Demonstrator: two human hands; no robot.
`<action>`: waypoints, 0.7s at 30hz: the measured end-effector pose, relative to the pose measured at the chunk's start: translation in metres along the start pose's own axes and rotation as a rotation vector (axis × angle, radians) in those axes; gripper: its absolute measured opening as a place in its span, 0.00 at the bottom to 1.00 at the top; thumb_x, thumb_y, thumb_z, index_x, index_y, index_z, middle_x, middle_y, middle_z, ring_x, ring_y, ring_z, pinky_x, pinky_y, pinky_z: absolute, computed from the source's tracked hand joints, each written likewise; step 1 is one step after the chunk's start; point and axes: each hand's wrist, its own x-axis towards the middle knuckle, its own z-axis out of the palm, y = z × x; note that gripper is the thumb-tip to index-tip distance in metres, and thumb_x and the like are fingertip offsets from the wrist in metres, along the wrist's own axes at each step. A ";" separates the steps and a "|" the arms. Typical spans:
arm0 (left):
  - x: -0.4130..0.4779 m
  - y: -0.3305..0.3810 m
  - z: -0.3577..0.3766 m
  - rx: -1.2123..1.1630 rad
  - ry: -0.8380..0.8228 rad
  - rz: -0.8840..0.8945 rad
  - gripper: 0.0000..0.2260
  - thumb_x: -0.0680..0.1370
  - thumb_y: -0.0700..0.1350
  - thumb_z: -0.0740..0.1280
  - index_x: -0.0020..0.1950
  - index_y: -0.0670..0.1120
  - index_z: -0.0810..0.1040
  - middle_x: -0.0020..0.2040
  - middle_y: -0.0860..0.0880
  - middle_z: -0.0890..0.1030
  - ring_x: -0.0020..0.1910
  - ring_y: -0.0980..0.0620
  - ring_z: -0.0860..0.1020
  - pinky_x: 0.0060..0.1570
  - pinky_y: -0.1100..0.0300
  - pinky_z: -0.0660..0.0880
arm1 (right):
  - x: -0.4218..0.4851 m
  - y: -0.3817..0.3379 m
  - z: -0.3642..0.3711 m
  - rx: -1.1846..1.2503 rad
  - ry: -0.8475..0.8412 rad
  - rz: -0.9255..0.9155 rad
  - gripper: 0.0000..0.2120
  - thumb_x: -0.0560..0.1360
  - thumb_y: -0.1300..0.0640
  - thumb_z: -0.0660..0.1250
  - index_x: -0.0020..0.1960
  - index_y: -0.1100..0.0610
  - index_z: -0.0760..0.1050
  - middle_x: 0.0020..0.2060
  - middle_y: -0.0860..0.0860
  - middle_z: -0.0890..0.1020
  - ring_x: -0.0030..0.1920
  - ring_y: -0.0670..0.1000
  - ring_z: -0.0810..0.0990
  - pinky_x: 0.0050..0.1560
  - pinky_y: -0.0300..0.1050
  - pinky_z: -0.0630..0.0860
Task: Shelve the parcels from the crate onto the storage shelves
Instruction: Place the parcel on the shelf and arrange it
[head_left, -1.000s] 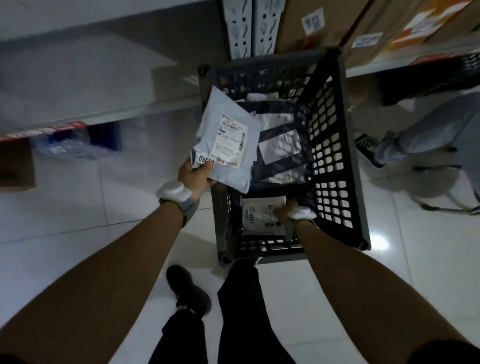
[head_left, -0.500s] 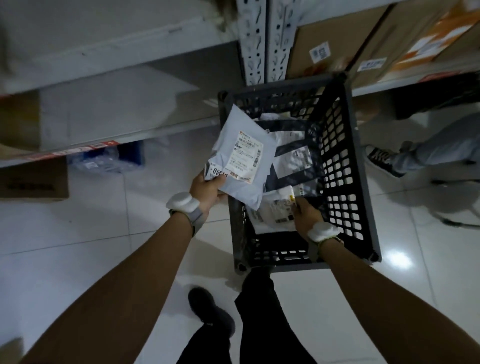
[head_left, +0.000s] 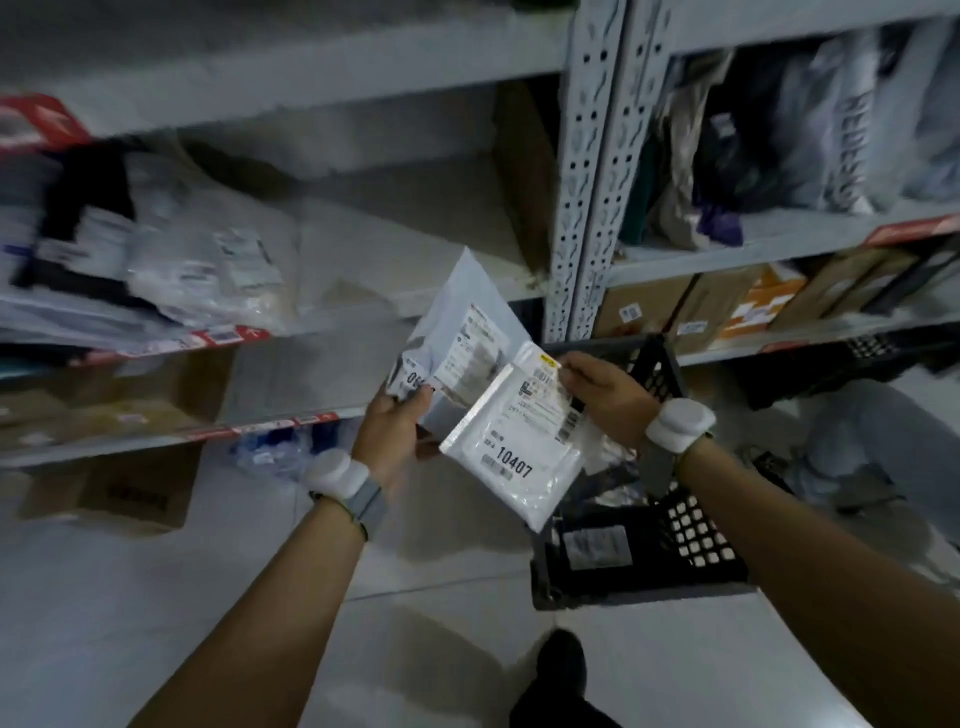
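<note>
A run of grey metal storage shelves (head_left: 592, 171) is seen from above, across the far side of a pale tiled floor (head_left: 156, 597). On the left, a heap of soft bagged parcels (head_left: 197, 260) is piled on a middle shelf, too blurred for its labels to be read. Below it, near the floor, a brown cardboard box (head_left: 130, 488) is tucked under the lowest shelf.

Two bare forearms are stretched forward from the near edge, each banded with a white wrist device. In the centre, a grey parcel (head_left: 470, 332) is gripped at its lower left corner by the left hand (head_left: 395, 431), the thumb pressed on the front and the fingers curled behind. It is held tilted in the air, in front of the shelves.

Just to its right, a white parcel (head_left: 519, 447) marked 10407 is pinched at its upper right edge between the thumb and curled fingers of the right hand (head_left: 605, 397). The grey parcel's lower right part is overlapped by it. Whether the two parcels are touching cannot be told.

Below and to the right, a black perforated crate (head_left: 696, 540) is set on the floor, close to the shelves. A dark parcel (head_left: 597, 545) with a pale label is left lying inside it.

On the far right, cardboard boxes (head_left: 727, 306) are lined along a lower shelf.
</note>
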 end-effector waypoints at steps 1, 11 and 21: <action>-0.017 0.008 -0.006 -0.037 -0.024 0.010 0.08 0.81 0.43 0.65 0.58 0.50 0.80 0.53 0.42 0.84 0.48 0.40 0.82 0.46 0.40 0.77 | -0.005 -0.026 0.007 -0.049 0.030 -0.042 0.11 0.84 0.57 0.59 0.62 0.60 0.75 0.58 0.57 0.79 0.59 0.56 0.76 0.67 0.55 0.69; -0.165 0.093 -0.096 -0.188 -0.245 0.214 0.16 0.76 0.42 0.68 0.64 0.46 0.76 0.56 0.42 0.84 0.51 0.42 0.84 0.44 0.46 0.81 | -0.082 -0.221 0.081 -0.893 0.228 -0.420 0.10 0.82 0.47 0.54 0.61 0.49 0.68 0.45 0.56 0.82 0.42 0.61 0.80 0.43 0.51 0.78; -0.215 0.144 -0.137 -0.375 -0.031 0.611 0.27 0.75 0.28 0.66 0.66 0.54 0.72 0.58 0.47 0.84 0.52 0.43 0.84 0.44 0.37 0.80 | -0.137 -0.298 0.131 0.277 0.137 -0.486 0.18 0.68 0.44 0.77 0.55 0.48 0.79 0.49 0.49 0.86 0.47 0.48 0.86 0.49 0.53 0.84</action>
